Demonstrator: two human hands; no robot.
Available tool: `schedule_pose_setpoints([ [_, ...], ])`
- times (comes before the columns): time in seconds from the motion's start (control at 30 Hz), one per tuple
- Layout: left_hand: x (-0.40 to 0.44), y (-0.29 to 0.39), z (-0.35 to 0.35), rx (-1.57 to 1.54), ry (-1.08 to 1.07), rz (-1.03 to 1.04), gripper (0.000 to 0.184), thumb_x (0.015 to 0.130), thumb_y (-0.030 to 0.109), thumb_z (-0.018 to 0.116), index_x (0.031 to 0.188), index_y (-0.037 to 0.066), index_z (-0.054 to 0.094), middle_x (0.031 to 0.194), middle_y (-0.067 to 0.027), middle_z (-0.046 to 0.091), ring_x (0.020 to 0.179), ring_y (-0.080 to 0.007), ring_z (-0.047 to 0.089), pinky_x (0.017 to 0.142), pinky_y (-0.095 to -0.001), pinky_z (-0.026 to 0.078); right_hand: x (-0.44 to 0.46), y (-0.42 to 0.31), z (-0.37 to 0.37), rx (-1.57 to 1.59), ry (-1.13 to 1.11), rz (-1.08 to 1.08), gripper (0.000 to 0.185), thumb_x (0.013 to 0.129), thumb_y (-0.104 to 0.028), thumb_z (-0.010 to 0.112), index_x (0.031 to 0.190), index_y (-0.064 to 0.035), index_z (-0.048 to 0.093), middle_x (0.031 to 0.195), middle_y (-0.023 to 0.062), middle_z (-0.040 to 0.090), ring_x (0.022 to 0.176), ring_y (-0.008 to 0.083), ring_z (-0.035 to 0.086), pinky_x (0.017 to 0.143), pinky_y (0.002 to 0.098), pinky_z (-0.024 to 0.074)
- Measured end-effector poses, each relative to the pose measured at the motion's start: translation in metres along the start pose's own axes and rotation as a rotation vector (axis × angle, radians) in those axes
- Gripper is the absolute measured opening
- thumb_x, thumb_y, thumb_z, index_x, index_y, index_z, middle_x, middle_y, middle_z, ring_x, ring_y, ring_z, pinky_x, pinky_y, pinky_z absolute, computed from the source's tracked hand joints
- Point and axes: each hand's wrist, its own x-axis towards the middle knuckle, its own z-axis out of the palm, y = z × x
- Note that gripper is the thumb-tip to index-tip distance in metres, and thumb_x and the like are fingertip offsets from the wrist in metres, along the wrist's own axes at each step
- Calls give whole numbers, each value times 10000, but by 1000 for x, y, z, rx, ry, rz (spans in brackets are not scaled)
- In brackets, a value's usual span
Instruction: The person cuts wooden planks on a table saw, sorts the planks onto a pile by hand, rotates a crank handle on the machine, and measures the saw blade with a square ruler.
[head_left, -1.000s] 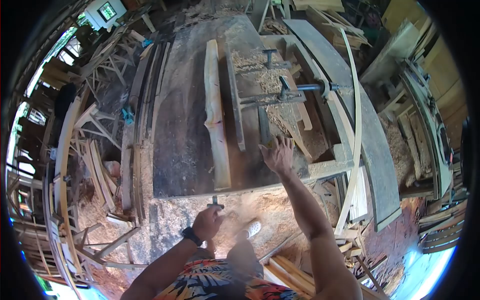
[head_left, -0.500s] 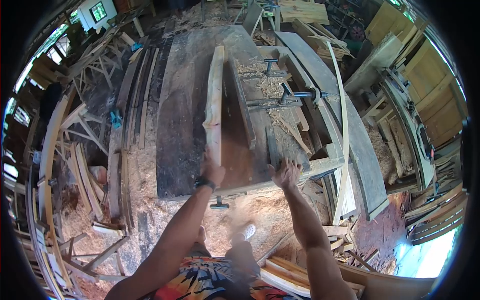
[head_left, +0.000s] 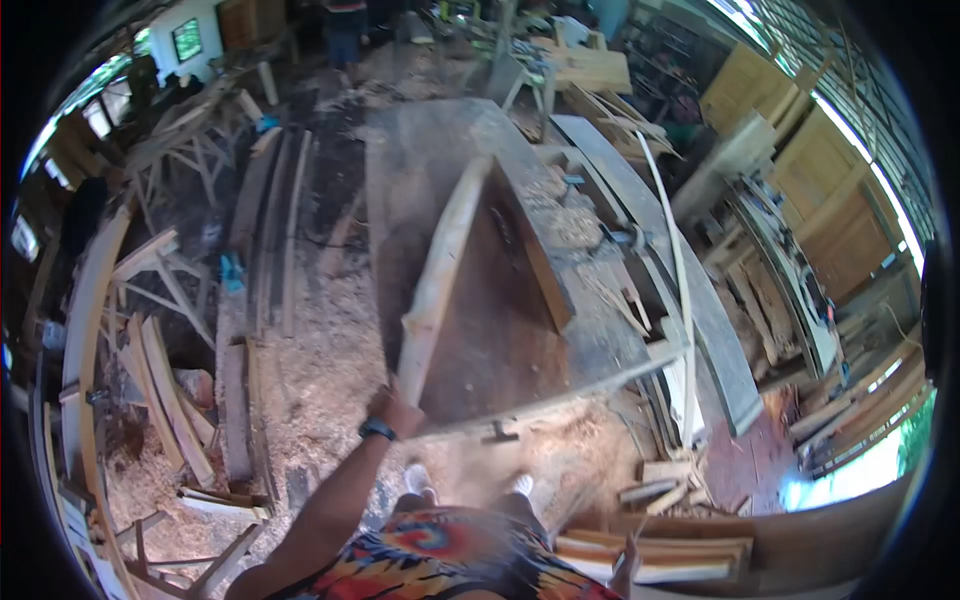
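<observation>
My left hand (head_left: 393, 412), with a dark watch on the wrist, is closed round the near end of a long pale plank (head_left: 440, 275). The plank has a wavy edge and lies slanted on the dark workbench (head_left: 410, 135), its far end meeting a second, darker board (head_left: 528, 245). Low at the right by my body, my right hand (head_left: 625, 568) is partly in view and away from the bench. Its fingers are too blurred to read. Below it and to its left lie stacked pale boards (head_left: 650, 555).
Clamps (head_left: 625, 238) and wood shavings (head_left: 575, 225) are on the bench's right side. A long thin strip (head_left: 672, 240) leans along that side. Trestles (head_left: 165, 270) and boards stand at the left. Sawdust (head_left: 320, 385) covers the floor, and a person stands far back.
My right hand has left the bench and dropped to the lower right. The plank, held by my left hand, now slants, its near end further left. My view has shifted too.
</observation>
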Motion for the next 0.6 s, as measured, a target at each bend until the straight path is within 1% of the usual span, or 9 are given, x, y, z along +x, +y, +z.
schedule_pose_setpoints([
  [0.03,-11,0,23,33,70,18,982,666,375,729,1432,-51,287,1126,-299,620,1001,-428,645,864,-481,535,-15,-4,12,-29,34,69,378,905,-391,643,942,-20,709,896,50,676,802,123,572,696,323,450],
  [0.07,-17,2,41,-48,-8,-17,1006,700,423,729,1435,-63,245,1104,-313,610,968,-434,653,833,-502,537,-28,-19,38,-71,39,121,376,902,-387,647,950,-19,707,895,50,676,800,121,572,694,321,450],
  [0.1,-39,20,19,-106,-90,66,1011,737,467,719,1428,-76,219,1111,-318,596,953,-431,659,819,-518,537,-46,-46,74,-106,26,159,373,899,-383,650,957,-18,705,893,50,676,798,120,572,691,318,450],
  [0.13,-56,35,41,-188,97,10,974,768,479,701,1416,-84,239,1170,-330,572,984,-434,649,842,-513,528,-54,-67,104,-130,1,179,372,896,-379,653,964,-17,704,892,50,676,796,119,573,688,316,450],
  [0.17,-71,50,53,-282,63,-15,977,760,507,704,1393,-94,265,1161,-327,581,995,-424,650,849,-502,528,-59,-84,126,-150,-23,187,370,893,-375,657,971,-16,702,891,50,676,794,118,573,686,313,450],
  [0.37,-114,100,26,-609,-364,-148,1043,710,680,721,1255,-159,426,1106,-312,639,1064,-367,655,895,-435,527,-56,-135,191,-196,-178,131,369,875,-351,677,1013,-9,693,883,50,677,782,111,575,670,299,450],
  [0.4,-110,105,36,-616,-446,-190,1022,711,700,707,1208,-162,470,1072,-304,657,1038,-354,667,862,-438,536,-55,-139,195,-202,-199,116,370,872,-347,681,1020,-8,692,882,50,677,780,110,575,668,297,449],
  [0.5,-96,132,67,-706,-496,-158,976,727,764,631,1180,-100,583,1056,-258,686,993,-326,687,827,-399,548,-43,-147,201,-203,-258,82,375,863,-335,691,1042,-5,687,878,50,677,775,107,576,660,290,449],
  [0.6,-98,174,94,-803,-362,-1,977,715,801,608,1197,-50,626,975,-222,712,917,-308,704,799,-382,550,-36,-148,189,-193,-294,68,384,855,-323,701,1063,-2,683,874,50,677,769,103,577,652,283,449],
])
